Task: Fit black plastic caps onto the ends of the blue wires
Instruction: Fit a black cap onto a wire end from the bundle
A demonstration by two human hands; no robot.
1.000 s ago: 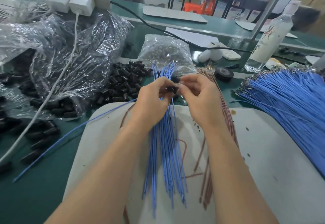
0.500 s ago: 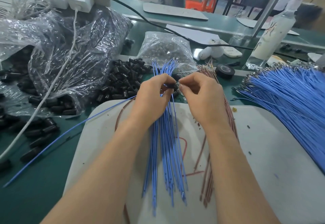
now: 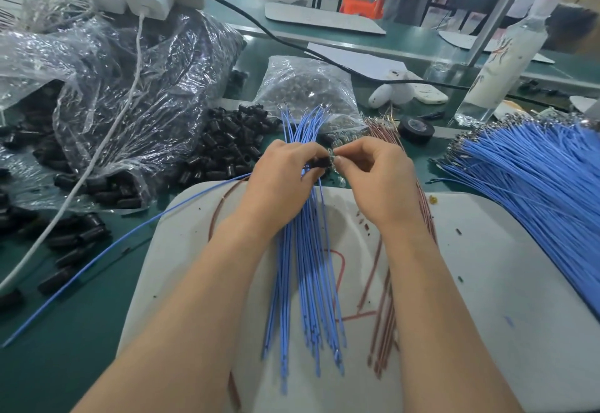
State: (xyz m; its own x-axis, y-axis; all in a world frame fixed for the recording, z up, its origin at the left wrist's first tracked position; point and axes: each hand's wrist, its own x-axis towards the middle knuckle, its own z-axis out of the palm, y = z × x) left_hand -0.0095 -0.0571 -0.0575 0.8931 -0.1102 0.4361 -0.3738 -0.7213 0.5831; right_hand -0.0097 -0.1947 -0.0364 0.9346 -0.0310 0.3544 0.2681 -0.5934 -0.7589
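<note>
Over blue wires (image 3: 305, 282), left hand (image 3: 282, 182) pinching half-hidden black cap (image 3: 319, 162), right hand (image 3: 380, 182) pinching indistinct tiny part (image 3: 331, 155).

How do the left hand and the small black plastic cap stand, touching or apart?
Touching: the head view shows the left hand pinching the black plastic cap.

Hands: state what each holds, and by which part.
Left hand pinches a black cap by its body. Right hand pinches a tiny piece at the cap's end, too small to identify.
</note>
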